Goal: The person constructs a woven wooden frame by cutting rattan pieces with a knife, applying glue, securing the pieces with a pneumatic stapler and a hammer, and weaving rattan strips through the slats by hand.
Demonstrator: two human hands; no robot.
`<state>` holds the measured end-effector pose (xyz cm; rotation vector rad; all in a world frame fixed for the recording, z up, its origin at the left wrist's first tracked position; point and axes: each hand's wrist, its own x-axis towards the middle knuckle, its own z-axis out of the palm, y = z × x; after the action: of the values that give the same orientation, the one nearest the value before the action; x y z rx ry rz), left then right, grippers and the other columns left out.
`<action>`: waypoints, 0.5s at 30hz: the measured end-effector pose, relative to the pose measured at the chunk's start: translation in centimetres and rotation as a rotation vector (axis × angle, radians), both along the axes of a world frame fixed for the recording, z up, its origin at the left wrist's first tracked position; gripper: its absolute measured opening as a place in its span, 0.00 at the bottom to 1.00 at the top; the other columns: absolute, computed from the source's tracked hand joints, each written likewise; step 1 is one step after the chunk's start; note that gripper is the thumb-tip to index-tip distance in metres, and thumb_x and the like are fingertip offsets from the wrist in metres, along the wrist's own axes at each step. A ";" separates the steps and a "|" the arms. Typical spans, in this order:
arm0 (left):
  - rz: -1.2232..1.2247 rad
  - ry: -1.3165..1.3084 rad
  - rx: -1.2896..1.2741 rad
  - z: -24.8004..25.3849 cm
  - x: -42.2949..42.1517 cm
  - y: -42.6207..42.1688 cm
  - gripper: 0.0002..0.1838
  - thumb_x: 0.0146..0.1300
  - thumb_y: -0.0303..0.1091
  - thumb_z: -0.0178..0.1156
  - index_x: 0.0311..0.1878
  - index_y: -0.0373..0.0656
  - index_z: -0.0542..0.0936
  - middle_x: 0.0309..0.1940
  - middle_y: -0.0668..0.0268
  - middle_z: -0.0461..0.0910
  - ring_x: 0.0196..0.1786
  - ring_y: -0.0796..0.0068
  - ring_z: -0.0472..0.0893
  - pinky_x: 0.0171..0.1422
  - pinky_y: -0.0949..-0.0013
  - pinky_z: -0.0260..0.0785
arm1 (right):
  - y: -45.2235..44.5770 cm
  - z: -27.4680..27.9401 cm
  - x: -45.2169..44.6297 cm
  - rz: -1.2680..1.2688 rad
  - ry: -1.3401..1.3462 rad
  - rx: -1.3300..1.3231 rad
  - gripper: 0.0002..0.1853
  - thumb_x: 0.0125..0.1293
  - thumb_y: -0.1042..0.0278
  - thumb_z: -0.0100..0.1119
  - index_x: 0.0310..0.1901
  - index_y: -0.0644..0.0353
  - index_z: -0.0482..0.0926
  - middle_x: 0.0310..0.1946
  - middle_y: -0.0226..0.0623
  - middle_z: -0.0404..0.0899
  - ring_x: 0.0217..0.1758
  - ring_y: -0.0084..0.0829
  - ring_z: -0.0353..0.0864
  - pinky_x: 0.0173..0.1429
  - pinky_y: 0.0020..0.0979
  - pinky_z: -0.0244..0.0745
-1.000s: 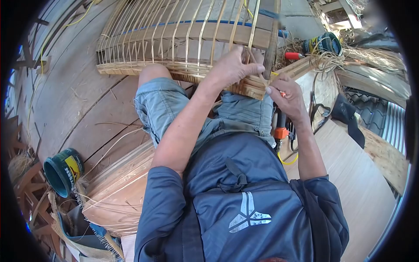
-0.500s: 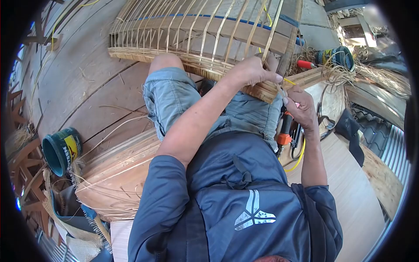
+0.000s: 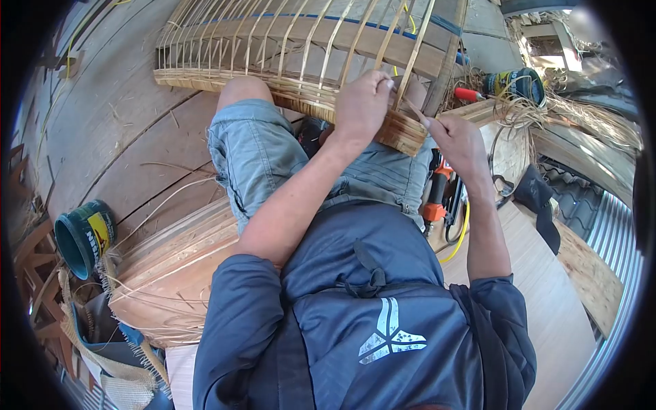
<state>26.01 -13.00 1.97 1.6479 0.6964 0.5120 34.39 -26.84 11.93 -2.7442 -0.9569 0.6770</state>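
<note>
A woven rattan frame [image 3: 314, 102] with upright canes lies across my knees, its tightly woven band facing me. My left hand [image 3: 363, 109] is closed at the band's right part, beside an upright cane; whatever its fingers hold is hidden. My right hand [image 3: 461, 143] pinches a thin rattan strip [image 3: 414, 111] just beyond the band's right end. The strip slants up and left toward the uprights. Beneath my right forearm, an orange and black power tool [image 3: 435, 198] rests beside my thigh.
A dark green bucket [image 3: 80, 239] lies tipped at left, near frayed burlap [image 3: 126, 383]. Another green tub [image 3: 516, 85] stands at upper right by a red-handled tool [image 3: 469, 94] and loose rattan fibres [image 3: 581, 123]. A yellow hose [image 3: 462, 236] curves beside my right arm.
My left hand has moved left and up along the band, its thumb drawn in. My right hand has turned and now pinches the strip farther from my left hand. The view has shifted slightly.
</note>
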 end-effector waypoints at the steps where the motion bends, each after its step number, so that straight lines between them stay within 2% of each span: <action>1: -0.002 -0.006 -0.003 -0.4 -0.2 0.2 0.14 0.64 0.37 0.54 0.42 0.35 0.79 0.26 0.64 0.80 0.22 0.80 0.76 0.28 0.77 0.67 | 0.6 -0.2 -0.1 0.041 -0.072 0.000 0.24 0.61 0.48 0.54 0.23 0.65 0.73 0.21 0.49 0.72 0.25 0.49 0.73 0.31 0.43 0.66; 2: 0.026 0.009 0.043 -0.6 -0.7 0.7 0.13 0.64 0.36 0.54 0.41 0.35 0.79 0.26 0.64 0.81 0.23 0.80 0.77 0.29 0.77 0.68 | 0.9 -0.4 -0.4 0.083 -0.141 -0.001 0.23 0.61 0.48 0.55 0.23 0.64 0.74 0.22 0.48 0.73 0.27 0.49 0.74 0.32 0.43 0.67; 3: 0.055 0.028 0.089 -0.7 -1.4 1.3 0.12 0.64 0.35 0.54 0.40 0.35 0.79 0.26 0.64 0.82 0.24 0.80 0.78 0.30 0.77 0.69 | 0.8 -1.0 -0.7 0.111 -0.166 0.066 0.19 0.61 0.53 0.57 0.26 0.64 0.75 0.27 0.46 0.75 0.31 0.47 0.76 0.34 0.43 0.69; 4: 0.054 0.026 0.090 -0.9 -2.0 2.2 0.12 0.64 0.35 0.54 0.40 0.35 0.79 0.26 0.64 0.82 0.24 0.80 0.78 0.30 0.77 0.69 | 0.8 -1.5 -0.9 0.110 -0.168 0.066 0.19 0.61 0.53 0.57 0.26 0.64 0.75 0.27 0.46 0.75 0.31 0.47 0.76 0.34 0.43 0.69; 6: 0.105 0.181 -0.297 -1.4 -3.6 3.9 0.11 0.63 0.34 0.56 0.41 0.35 0.79 0.26 0.64 0.81 0.25 0.80 0.77 0.31 0.77 0.69 | 0.5 -2.5 -1.6 0.231 -0.208 0.341 0.11 0.60 0.63 0.59 0.33 0.63 0.78 0.32 0.44 0.77 0.36 0.44 0.77 0.38 0.38 0.71; 7: 0.106 0.189 -0.302 -1.9 -4.0 4.0 0.11 0.63 0.34 0.56 0.41 0.35 0.79 0.26 0.64 0.81 0.25 0.80 0.77 0.31 0.77 0.69 | 0.4 -2.5 -2.0 0.229 -0.199 0.337 0.11 0.60 0.63 0.59 0.33 0.63 0.78 0.32 0.44 0.77 0.36 0.44 0.77 0.38 0.38 0.71; 9: 0.116 0.092 -0.489 -2.6 -4.1 4.3 0.11 0.63 0.33 0.57 0.42 0.35 0.78 0.27 0.65 0.80 0.25 0.80 0.77 0.29 0.78 0.68 | 0.2 -2.2 -2.1 0.057 -0.111 0.529 0.08 0.60 0.71 0.60 0.39 0.62 0.79 0.33 0.41 0.78 0.38 0.38 0.78 0.41 0.31 0.72; 10: 0.106 0.097 -0.491 -2.9 -4.2 4.4 0.11 0.63 0.33 0.57 0.42 0.35 0.78 0.27 0.65 0.80 0.25 0.80 0.77 0.29 0.78 0.68 | -0.4 -2.3 -2.1 0.046 -0.111 0.526 0.08 0.60 0.71 0.60 0.39 0.62 0.79 0.33 0.41 0.78 0.38 0.38 0.78 0.41 0.31 0.72; 12: 0.133 -0.038 -0.673 -2.3 -4.2 4.6 0.12 0.63 0.34 0.57 0.45 0.35 0.77 0.27 0.66 0.78 0.26 0.81 0.77 0.27 0.81 0.66 | -2.3 -2.7 -1.4 -0.183 -0.049 0.625 0.09 0.61 0.73 0.58 0.43 0.62 0.80 0.33 0.40 0.78 0.37 0.29 0.77 0.43 0.27 0.71; 13: 0.114 -0.107 -0.667 -1.9 -4.1 4.6 0.11 0.63 0.34 0.57 0.44 0.36 0.76 0.28 0.67 0.78 0.26 0.82 0.77 0.27 0.82 0.65 | -3.4 -3.7 -0.9 -0.244 -0.061 0.691 0.07 0.63 0.73 0.57 0.42 0.63 0.80 0.31 0.33 0.77 0.34 0.22 0.74 0.41 0.24 0.69; 15: 0.135 -0.116 -0.699 -1.5 -3.8 3.8 0.10 0.63 0.34 0.57 0.43 0.38 0.75 0.27 0.67 0.78 0.26 0.82 0.77 0.26 0.82 0.65 | -5.8 -4.3 -0.2 -0.386 -0.011 0.684 0.07 0.63 0.73 0.57 0.42 0.63 0.80 0.29 0.30 0.76 0.32 0.20 0.72 0.38 0.22 0.68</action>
<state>22.17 -9.22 0.46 0.9158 0.7913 0.3929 34.20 -32.64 7.63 -2.2119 -0.4980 0.2076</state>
